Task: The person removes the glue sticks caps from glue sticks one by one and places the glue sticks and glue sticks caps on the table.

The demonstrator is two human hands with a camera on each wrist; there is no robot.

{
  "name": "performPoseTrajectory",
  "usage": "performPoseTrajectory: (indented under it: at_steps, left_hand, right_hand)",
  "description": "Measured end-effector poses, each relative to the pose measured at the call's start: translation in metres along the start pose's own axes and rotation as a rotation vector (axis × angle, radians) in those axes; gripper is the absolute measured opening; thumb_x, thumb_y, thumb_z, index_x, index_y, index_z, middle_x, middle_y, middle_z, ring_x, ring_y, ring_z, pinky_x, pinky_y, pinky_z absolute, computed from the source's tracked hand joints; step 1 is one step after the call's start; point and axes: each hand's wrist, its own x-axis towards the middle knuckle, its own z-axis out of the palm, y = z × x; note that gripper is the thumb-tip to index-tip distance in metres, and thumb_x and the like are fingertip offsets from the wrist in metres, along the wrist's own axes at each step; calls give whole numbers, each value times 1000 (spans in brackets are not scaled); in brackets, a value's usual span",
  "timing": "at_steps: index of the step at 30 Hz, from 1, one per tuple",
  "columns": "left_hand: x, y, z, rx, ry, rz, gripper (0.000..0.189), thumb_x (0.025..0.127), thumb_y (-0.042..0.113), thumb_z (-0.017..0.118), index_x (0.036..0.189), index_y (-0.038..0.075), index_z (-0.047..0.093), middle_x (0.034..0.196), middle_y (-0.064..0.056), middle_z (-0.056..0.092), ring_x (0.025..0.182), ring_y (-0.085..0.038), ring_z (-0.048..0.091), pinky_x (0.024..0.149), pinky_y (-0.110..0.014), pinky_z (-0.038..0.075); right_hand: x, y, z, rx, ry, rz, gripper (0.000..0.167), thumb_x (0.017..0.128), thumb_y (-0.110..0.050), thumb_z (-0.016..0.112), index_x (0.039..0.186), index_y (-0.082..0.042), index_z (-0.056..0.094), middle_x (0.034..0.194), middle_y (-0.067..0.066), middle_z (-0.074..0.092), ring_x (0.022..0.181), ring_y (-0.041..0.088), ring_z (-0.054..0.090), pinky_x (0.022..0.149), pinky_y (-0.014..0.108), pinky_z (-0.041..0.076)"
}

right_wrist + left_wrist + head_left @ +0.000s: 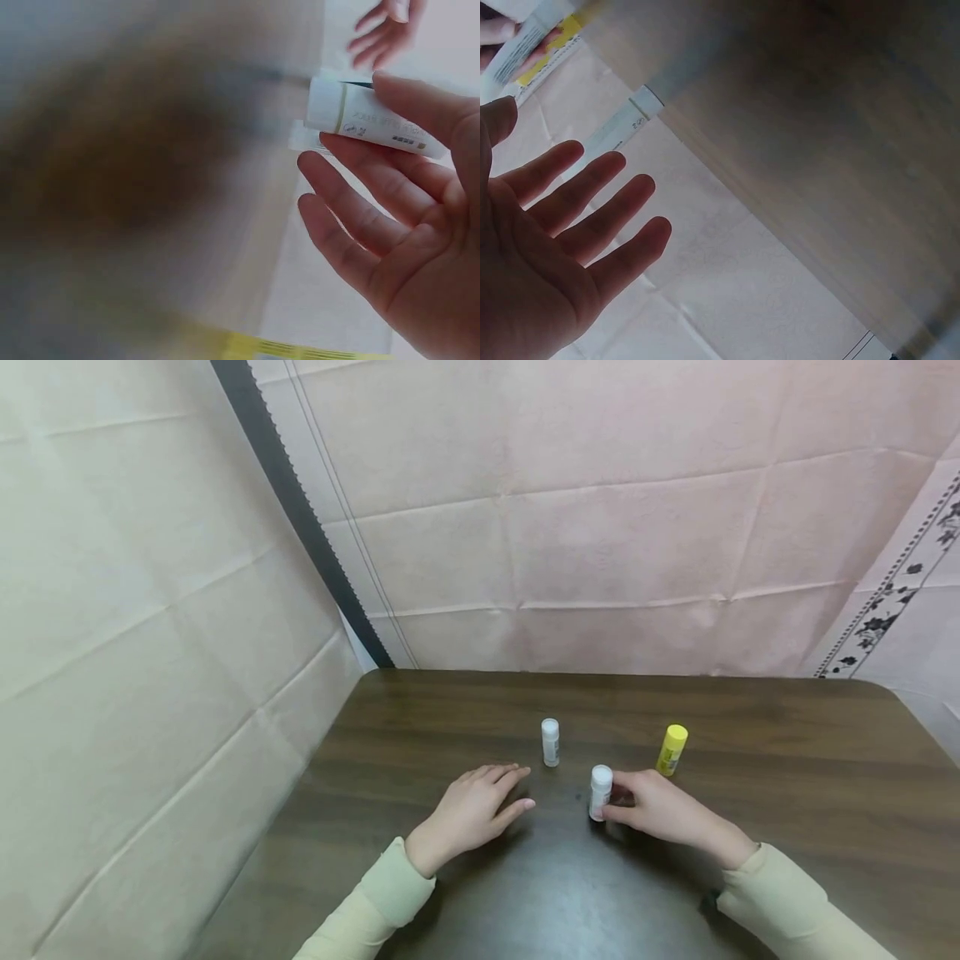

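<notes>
My right hand [660,807] pinches a white glue stick [600,793] between thumb and fingers; it stands upright on the table. In the right wrist view, printing shows on the white glue stick [379,124], and the remaining fingers are spread below it. My left hand [474,810] is open with palm down, holding nothing. Beyond its fingertips stands a second white glue stick [551,743], apart from the hand; the left wrist view also has this glue stick [622,127] past the spread fingers. A yellow glue stick [672,750] stands just behind the right hand, partly hidden.
The dark brown wooden table [450,710] has rounded far corners. Creased pale cloth [600,543] hangs behind it, and more cloth [150,610] covers the left side. A dark strip [315,527] runs down where they meet.
</notes>
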Motion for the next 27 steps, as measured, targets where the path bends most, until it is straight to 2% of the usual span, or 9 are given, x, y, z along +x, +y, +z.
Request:
performPoseTrajectory:
  at_steps: [5,11,18,23,27]
  left_hand:
    - [0,1,0,-11,-20,-12,56,104,54,46,145,16,54,140,-4,60,125,-23,59,103,-44,47]
    - [-2,3,1,-18,-27,-10,55,104,53,46,144,16,55,138,-4,61,124,-24,60,102,-44,48]
    - [-2,3,-3,-8,-15,14,54,102,51,53,143,15,57,137,-4,62,123,-24,60,101,-45,49]
    - [6,2,-15,18,9,55,54,99,47,61,141,14,58,134,-4,64,120,-24,62,101,-43,49]
    - [21,2,-36,62,60,111,52,99,44,63,142,14,57,133,-4,64,120,-24,62,103,-43,48]
  right_hand:
    - [2,-18,-20,-28,43,-15,19,91,-25,77,105,-14,68,90,-10,71,85,8,67,73,29,55]
    - [0,-41,-41,-20,113,-5,15,91,-26,77,101,-22,67,89,-14,71,88,6,69,80,38,56]
    - [-4,-51,-50,-2,162,13,12,92,-29,76,97,-27,65,88,-18,70,89,2,68,82,36,55]
    - [-5,-50,-49,20,137,21,12,92,-25,76,99,-24,66,88,-16,70,88,3,68,80,34,56]
    - [-6,-49,-47,25,106,27,14,93,-27,75,101,-21,66,89,-16,69,87,4,68,79,32,56]
